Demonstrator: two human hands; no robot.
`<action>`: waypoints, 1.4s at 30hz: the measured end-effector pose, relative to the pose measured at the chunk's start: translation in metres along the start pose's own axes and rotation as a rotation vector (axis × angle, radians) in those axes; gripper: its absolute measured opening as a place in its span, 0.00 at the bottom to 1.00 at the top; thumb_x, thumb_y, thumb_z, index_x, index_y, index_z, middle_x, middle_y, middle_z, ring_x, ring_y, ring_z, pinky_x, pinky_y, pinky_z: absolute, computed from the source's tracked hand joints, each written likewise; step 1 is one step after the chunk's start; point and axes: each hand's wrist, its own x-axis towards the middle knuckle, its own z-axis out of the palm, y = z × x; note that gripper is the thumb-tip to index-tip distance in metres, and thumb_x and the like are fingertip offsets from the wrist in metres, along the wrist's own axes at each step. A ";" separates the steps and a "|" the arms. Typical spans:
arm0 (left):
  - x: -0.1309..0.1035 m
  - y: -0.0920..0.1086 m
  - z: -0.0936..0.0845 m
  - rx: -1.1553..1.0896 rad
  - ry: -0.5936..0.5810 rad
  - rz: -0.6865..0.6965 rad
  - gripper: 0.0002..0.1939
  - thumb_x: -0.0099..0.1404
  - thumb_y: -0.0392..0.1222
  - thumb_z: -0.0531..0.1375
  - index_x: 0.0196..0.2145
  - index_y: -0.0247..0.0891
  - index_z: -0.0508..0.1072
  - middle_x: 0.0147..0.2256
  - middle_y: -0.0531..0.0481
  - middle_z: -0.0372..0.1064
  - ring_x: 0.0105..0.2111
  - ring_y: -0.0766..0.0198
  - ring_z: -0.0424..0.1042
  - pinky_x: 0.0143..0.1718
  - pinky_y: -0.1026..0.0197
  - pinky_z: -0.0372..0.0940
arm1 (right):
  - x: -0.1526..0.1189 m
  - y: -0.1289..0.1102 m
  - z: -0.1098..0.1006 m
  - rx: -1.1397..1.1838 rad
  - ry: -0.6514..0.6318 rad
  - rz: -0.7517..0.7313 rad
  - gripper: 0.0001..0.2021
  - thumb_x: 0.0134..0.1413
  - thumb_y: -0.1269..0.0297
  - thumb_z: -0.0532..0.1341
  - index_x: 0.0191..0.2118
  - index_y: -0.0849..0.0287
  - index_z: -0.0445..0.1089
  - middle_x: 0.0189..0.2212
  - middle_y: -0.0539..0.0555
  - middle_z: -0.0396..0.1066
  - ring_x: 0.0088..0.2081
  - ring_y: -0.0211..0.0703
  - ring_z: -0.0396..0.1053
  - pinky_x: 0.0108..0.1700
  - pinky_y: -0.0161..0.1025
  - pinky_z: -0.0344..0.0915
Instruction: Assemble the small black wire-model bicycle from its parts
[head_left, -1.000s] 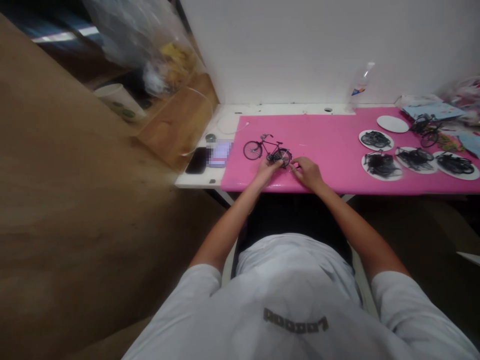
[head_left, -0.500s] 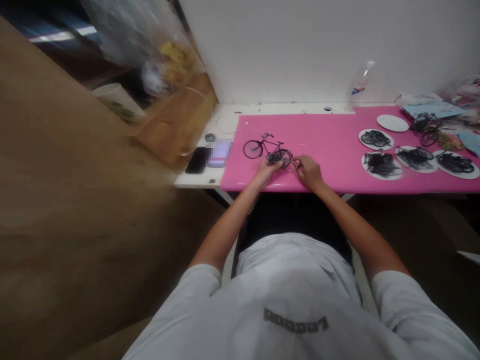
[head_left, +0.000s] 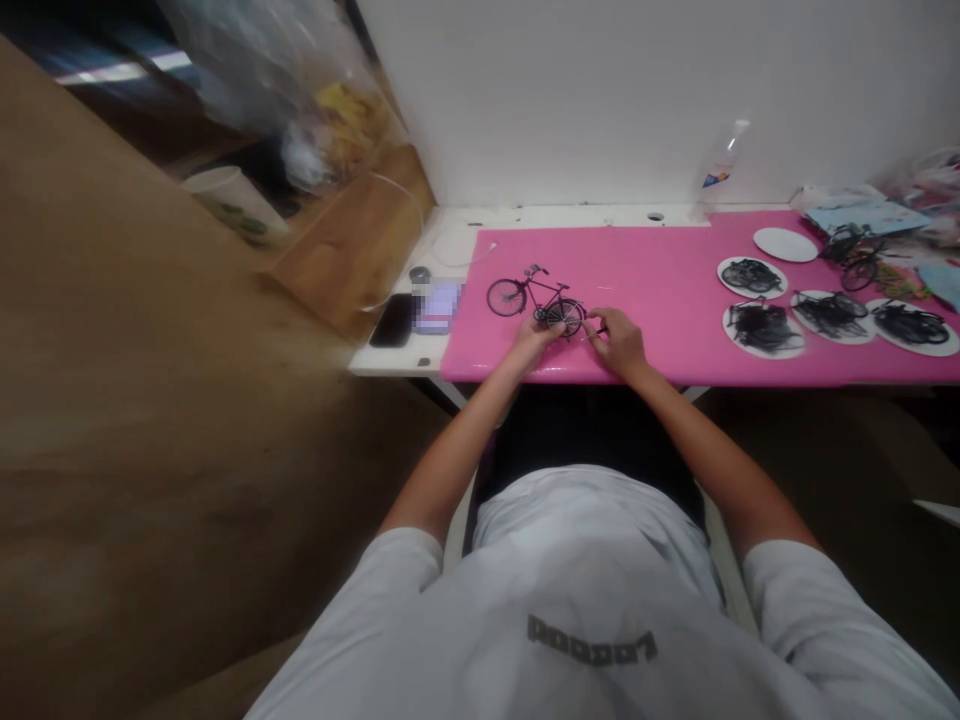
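A black model bicycle is upright over the pink table covering, its handlebar to the left. My left hand is closed on it at the lower part of the rear wheel, thumb on the near side. To the right of that wheel is my right hand, its fingers pinched around a small thin tool with a dark part and a pale thin shaft. The tool's exact kind is too small to make out. Its tip points left toward the rear wheel.
Several white plates stand at the right, most with black bicycle parts on them. Another black model bicycle is behind them. A phone lies at the left end. A clear bottle stands by the wall.
My right hand's fingers and the thin tool have shifted slightly beside the rear wheel. The bicycle and my left hand stay in place.
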 end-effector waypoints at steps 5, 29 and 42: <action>0.002 -0.004 -0.001 0.000 0.008 0.010 0.28 0.48 0.43 0.84 0.44 0.36 0.82 0.45 0.43 0.83 0.47 0.54 0.82 0.60 0.47 0.71 | 0.001 0.000 -0.002 0.031 -0.101 0.026 0.15 0.78 0.54 0.56 0.50 0.55 0.78 0.43 0.62 0.82 0.41 0.52 0.77 0.48 0.48 0.74; 0.004 -0.007 -0.005 0.022 -0.006 0.035 0.32 0.46 0.47 0.85 0.47 0.37 0.83 0.48 0.42 0.83 0.47 0.55 0.83 0.62 0.47 0.71 | 0.004 0.000 -0.004 0.065 -0.087 0.118 0.28 0.77 0.38 0.54 0.57 0.57 0.79 0.37 0.58 0.79 0.34 0.49 0.74 0.42 0.45 0.72; 0.004 -0.006 -0.005 0.013 -0.012 0.015 0.32 0.46 0.46 0.85 0.46 0.36 0.83 0.47 0.42 0.84 0.47 0.55 0.83 0.61 0.48 0.71 | 0.002 -0.001 0.000 0.054 -0.076 0.045 0.17 0.78 0.53 0.55 0.51 0.55 0.78 0.38 0.58 0.81 0.37 0.49 0.76 0.43 0.44 0.73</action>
